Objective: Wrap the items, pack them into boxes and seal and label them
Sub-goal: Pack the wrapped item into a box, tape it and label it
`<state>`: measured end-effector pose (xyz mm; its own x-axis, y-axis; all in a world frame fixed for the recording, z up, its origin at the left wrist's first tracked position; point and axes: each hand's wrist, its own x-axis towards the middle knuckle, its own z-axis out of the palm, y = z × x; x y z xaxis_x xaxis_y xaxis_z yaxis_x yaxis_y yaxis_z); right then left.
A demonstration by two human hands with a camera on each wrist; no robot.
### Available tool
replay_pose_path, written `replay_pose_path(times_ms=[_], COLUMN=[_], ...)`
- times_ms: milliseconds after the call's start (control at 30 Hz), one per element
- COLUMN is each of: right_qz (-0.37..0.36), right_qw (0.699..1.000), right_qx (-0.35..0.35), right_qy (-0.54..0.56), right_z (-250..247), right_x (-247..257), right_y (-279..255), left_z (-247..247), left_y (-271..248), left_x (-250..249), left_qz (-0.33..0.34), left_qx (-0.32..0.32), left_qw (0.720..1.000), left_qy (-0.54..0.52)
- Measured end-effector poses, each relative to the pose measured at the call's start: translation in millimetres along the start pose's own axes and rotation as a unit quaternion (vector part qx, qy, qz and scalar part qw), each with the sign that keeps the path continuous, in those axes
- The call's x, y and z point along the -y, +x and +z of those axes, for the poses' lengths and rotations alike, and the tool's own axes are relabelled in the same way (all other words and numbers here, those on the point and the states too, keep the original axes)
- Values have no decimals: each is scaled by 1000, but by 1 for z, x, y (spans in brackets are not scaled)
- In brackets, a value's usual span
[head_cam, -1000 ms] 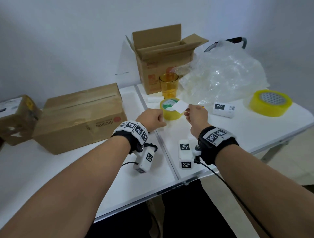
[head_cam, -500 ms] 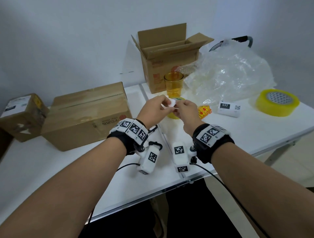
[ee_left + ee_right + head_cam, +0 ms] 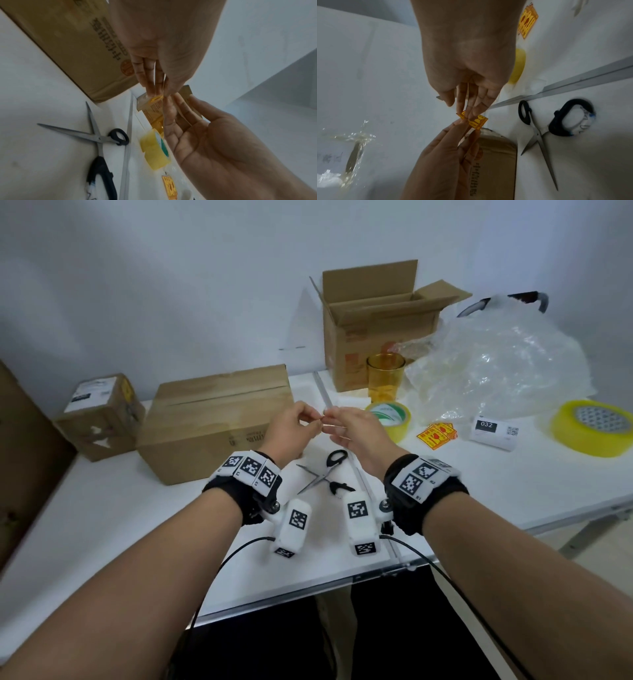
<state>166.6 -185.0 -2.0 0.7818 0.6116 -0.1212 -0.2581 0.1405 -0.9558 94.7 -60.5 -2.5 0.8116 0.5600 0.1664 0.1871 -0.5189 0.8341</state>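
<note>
Item: small orange-yellow label sticker (image 3: 473, 120), held in mid-air between both hands above the white table (image 3: 102, 525).

Left hand (image 3: 291, 433) and right hand (image 3: 352, 429) meet fingertip to fingertip, each pinching an edge of the sticker; remaining fingers loosely extended. Directly below: scissors (image 3: 323, 470), blades apart, black handles. Left of hands: closed cardboard box (image 3: 212, 422), printing on its side; further left, a small taped parcel (image 3: 99, 416). Right of hands: tape roll (image 3: 390, 419), then a stack of matching orange stickers (image 3: 436, 434), a white tag reading 032 (image 3: 493, 433), a larger yellow tape roll (image 3: 596, 428). Rear: open cardboard box (image 3: 376, 326), amber glass cup (image 3: 385, 378) in front of it, crumpled clear plastic wrap (image 3: 496, 364) beside it.
</note>
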Motion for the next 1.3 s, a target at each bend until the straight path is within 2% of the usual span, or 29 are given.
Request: replay_pose_path(times_ms=[100,233,400,567,833,1033,1100,1233,1300], right_qz=[-24,-81,-107,-112,-56,-48,-70,-101,-109], right_qw=[999,988,973,969,983,984,982,978,976], right_qx=[-10,-55,-2,21,56,45,31,21,22], right_qy=[-31,-116,-203,-221,-168,-165,-174,-183,-186], right_z=[12,20,37,54,57,53,50,47,45], right_x=[1,0,-6,-14,-24,-33,-36,-42,-44], right_y=[1,6,4,3,1,1,3,7,10], left_z=[-14,-39,-64,-77,-76,-69,-70,-77,-84], left_y=[-4,-19,-33,-42,-51,-58,-60,-57,-52], left_x=[10,20,33,43,55,57,56,56,58], left_qz=[-63,-115,-132,-134,-153,-161,-145,-87,-22], left_qx=[-31,-6,3,5,4,11,3,-60,-112], left_qw=[991,972,958,958,953,952,963,982,993], left_qy=[-111,-203,-256,-255,-262,-262,-227,-155,-42])
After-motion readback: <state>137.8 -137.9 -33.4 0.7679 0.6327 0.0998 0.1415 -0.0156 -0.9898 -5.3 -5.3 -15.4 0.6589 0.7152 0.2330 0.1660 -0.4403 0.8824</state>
